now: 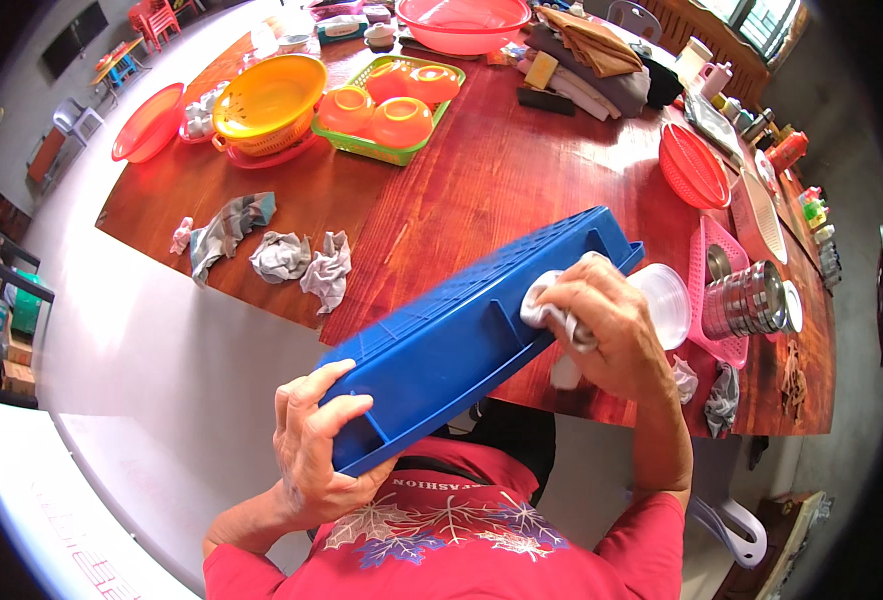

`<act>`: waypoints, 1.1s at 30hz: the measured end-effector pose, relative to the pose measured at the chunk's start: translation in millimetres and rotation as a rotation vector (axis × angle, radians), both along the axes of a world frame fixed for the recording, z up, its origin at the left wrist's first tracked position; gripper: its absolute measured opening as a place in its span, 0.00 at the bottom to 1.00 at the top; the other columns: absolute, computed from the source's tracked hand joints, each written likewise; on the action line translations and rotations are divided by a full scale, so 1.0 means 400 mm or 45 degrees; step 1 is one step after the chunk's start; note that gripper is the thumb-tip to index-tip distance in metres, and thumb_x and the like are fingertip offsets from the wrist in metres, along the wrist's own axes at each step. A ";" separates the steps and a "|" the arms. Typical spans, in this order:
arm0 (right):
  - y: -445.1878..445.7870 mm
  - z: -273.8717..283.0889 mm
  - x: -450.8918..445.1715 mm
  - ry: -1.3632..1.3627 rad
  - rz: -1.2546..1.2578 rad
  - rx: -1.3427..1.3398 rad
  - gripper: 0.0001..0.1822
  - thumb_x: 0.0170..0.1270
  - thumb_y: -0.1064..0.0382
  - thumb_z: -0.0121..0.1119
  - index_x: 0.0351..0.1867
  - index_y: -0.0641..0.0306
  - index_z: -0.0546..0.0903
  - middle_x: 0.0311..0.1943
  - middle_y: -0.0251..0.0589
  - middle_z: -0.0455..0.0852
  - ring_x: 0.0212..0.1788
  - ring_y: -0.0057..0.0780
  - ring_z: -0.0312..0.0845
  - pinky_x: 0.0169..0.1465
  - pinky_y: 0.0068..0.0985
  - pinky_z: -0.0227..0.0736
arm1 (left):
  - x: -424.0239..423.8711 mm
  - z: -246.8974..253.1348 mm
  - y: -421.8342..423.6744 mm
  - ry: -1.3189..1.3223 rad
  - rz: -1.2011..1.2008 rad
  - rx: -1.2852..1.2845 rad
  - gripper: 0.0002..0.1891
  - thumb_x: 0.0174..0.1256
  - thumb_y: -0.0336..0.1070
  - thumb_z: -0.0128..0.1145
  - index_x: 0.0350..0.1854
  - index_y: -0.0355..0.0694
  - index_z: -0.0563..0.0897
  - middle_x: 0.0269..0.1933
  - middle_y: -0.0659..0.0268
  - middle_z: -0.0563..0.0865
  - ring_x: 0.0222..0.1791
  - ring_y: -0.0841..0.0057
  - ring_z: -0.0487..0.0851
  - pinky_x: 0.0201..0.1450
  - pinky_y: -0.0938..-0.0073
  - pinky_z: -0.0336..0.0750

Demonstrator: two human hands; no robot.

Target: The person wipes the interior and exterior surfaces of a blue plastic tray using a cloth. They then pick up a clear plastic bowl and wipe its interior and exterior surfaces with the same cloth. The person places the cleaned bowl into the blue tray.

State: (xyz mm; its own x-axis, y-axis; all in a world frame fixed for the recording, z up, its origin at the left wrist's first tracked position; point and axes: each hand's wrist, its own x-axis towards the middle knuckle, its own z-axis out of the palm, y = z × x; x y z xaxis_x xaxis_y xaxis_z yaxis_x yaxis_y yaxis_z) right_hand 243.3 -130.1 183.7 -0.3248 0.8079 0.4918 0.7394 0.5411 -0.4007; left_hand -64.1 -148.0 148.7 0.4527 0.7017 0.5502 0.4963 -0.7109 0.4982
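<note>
A blue plastic crate or tray (441, 360) is tilted on its side in front of my chest, one outer wall turned up towards me. My left hand (321, 435) grips its near left corner, fingers over the wall. In my right hand (610, 322) is a bunched pale cloth (546, 300), pressed against the wall near the far right end. The tray's inside faces away and is hidden. Just beyond my right hand stands a clear plastic container (665, 304), partly covered by the hand.
Crumpled rags (280, 256) lie at the table's left edge. Orange bowls (402, 121) sit upside down in a green basket (389, 154), beside a yellow colander (269, 97). To the right, a pink basket (700, 262) holds stacked steel bowls (741, 300). Folded fabric (599, 45) is piled at the back.
</note>
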 end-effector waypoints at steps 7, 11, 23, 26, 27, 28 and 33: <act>0.046 -0.146 -0.023 0.294 -0.170 0.027 0.12 0.55 0.76 0.66 0.41 0.62 0.83 0.36 0.44 0.82 0.41 0.44 0.79 0.44 0.34 0.75 | 0.051 -0.088 0.017 0.107 0.075 0.310 0.35 0.36 0.28 0.75 0.54 0.42 0.77 0.61 0.47 0.75 0.57 0.51 0.74 0.59 0.49 0.69; 0.048 -0.229 -0.010 0.659 -0.474 -0.174 0.09 0.62 0.73 0.62 0.44 0.64 0.82 0.36 0.44 0.82 0.38 0.39 0.80 0.41 0.30 0.76 | 0.100 -0.184 0.013 0.315 0.147 0.417 0.31 0.42 0.35 0.70 0.57 0.47 0.82 0.62 0.52 0.75 0.60 0.57 0.73 0.63 0.49 0.65; 0.007 -0.393 -0.052 0.325 -0.369 0.108 0.18 0.48 0.76 0.68 0.43 0.63 0.84 0.39 0.44 0.83 0.46 0.44 0.80 0.49 0.35 0.77 | 0.174 -0.386 -0.033 0.532 0.073 0.671 0.14 0.61 0.40 0.62 0.49 0.58 0.88 0.59 0.62 0.79 0.59 0.67 0.73 0.65 0.52 0.65; 0.017 -0.424 -0.031 0.298 -0.401 0.049 0.17 0.47 0.77 0.69 0.42 0.62 0.84 0.38 0.44 0.82 0.44 0.44 0.79 0.47 0.34 0.77 | 0.180 -0.427 -0.030 0.532 0.015 0.685 0.12 0.60 0.42 0.62 0.46 0.59 0.87 0.58 0.61 0.81 0.59 0.67 0.74 0.66 0.51 0.65; 0.027 -0.432 -0.018 0.290 -0.421 0.045 0.18 0.47 0.77 0.69 0.42 0.62 0.84 0.38 0.44 0.82 0.43 0.44 0.79 0.46 0.34 0.77 | 0.187 -0.437 -0.028 0.534 0.004 0.698 0.11 0.60 0.42 0.61 0.46 0.59 0.87 0.58 0.61 0.81 0.59 0.67 0.74 0.66 0.51 0.64; 0.041 -0.437 0.000 0.254 -0.475 0.082 0.18 0.47 0.78 0.68 0.42 0.62 0.84 0.35 0.44 0.81 0.41 0.44 0.78 0.44 0.34 0.76 | 0.194 -0.439 -0.026 0.526 -0.002 0.713 0.09 0.60 0.42 0.61 0.42 0.59 0.86 0.57 0.61 0.82 0.59 0.67 0.75 0.67 0.50 0.63; 0.143 -0.481 0.122 0.218 -0.938 0.262 0.16 0.54 0.75 0.66 0.46 0.60 0.85 0.34 0.44 0.80 0.39 0.40 0.75 0.47 0.33 0.72 | 0.224 -0.471 -0.031 0.489 0.007 0.719 0.04 0.61 0.40 0.60 0.37 0.58 0.83 0.57 0.60 0.82 0.59 0.66 0.75 0.68 0.49 0.63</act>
State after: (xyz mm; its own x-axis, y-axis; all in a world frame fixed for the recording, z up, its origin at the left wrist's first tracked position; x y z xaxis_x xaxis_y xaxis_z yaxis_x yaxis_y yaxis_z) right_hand 292.1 -72.8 -8.8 0.3535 0.6726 0.6501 0.8737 0.0108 -0.4863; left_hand 25.7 -160.3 -39.8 0.6863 0.3572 0.6336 0.5684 -0.8069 -0.1609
